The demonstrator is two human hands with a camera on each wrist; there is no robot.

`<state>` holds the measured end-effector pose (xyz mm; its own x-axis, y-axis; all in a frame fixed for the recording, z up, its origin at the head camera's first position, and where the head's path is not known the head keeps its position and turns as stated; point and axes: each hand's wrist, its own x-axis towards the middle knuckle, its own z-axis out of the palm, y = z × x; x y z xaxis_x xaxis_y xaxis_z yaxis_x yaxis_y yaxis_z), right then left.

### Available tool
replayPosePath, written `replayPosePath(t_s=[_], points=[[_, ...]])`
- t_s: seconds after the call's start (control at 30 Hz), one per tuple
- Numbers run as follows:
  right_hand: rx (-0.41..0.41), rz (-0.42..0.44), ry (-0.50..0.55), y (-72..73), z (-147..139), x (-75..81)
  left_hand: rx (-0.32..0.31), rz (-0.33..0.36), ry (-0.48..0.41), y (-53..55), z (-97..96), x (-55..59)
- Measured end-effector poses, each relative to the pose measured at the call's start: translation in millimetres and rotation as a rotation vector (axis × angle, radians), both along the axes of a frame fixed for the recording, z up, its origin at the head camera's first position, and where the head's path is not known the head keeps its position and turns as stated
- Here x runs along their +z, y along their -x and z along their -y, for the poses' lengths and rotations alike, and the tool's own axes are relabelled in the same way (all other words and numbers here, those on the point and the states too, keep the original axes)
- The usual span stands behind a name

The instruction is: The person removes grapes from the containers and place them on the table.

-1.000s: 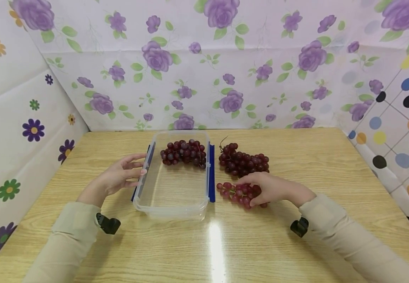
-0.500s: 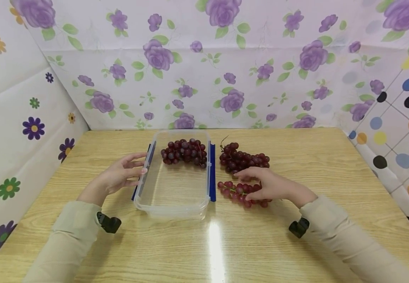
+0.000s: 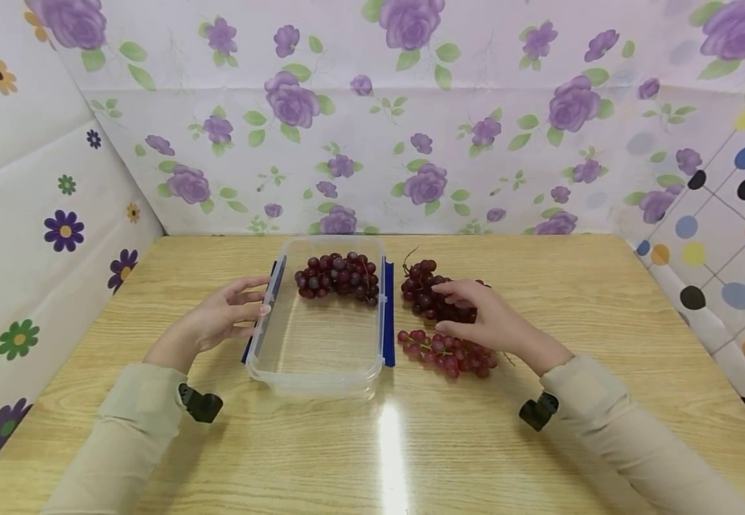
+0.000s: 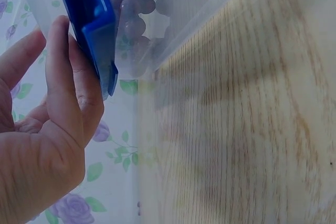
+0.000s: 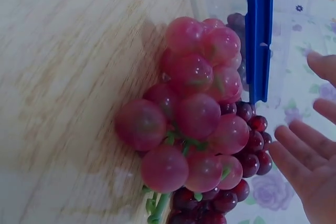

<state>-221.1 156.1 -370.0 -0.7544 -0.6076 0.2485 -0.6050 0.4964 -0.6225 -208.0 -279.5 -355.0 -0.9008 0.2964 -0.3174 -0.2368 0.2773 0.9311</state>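
A clear plastic container [image 3: 320, 379] with blue side latches [image 3: 388, 315] stands on the table, a bunch of dark grapes [image 3: 336, 277] at its far end. My left hand [image 3: 220, 318] rests its loosely extended fingers against the container's left side; in the left wrist view they touch the blue latch [image 4: 94, 24]. To the right of the container lie a dark red grape bunch [image 3: 420, 286] and, nearer me, a lighter pink grape bunch [image 3: 449, 354]. Over the dark red bunch is my right hand [image 3: 491, 318], holding nothing, fingers spread in the right wrist view and partly hiding those grapes.
The wooden table [image 3: 308, 458] meets a flowered back wall covering [image 3: 359, 164]. Patterned side coverings stand at left and right. A small black camera sits on each wrist. Bare wood shows in front of the container and at far right.
My right hand has let go of the pink grape bunch and moved up and away from me, over the dark red bunch. The left hand stays at the container.
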Motion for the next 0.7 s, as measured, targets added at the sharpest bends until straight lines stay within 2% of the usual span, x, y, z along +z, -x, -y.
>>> replayPosePath(t_s=[0.23, 0.4, 0.53, 0.7], points=[[-0.083, -0.024, 0.053, 0.7, 11.8, 8.4, 0.006, 0.006, 0.007, -0.5, 1.0, 0.0], [-0.136, -0.015, 0.032, 1.8, 21.9, 18.3, 0.007, 0.002, 0.002, -0.4, 1.2, -0.3], [-0.164, 0.015, 0.010, 2.7, 30.8, 26.8, 0.003, 0.003, 0.004, -0.2, 1.0, -0.4], [-0.165, -0.016, 0.000, 5.2, 41.4, 32.8, -0.004, 0.006, 0.000, 0.6, 1.0, -0.8]])
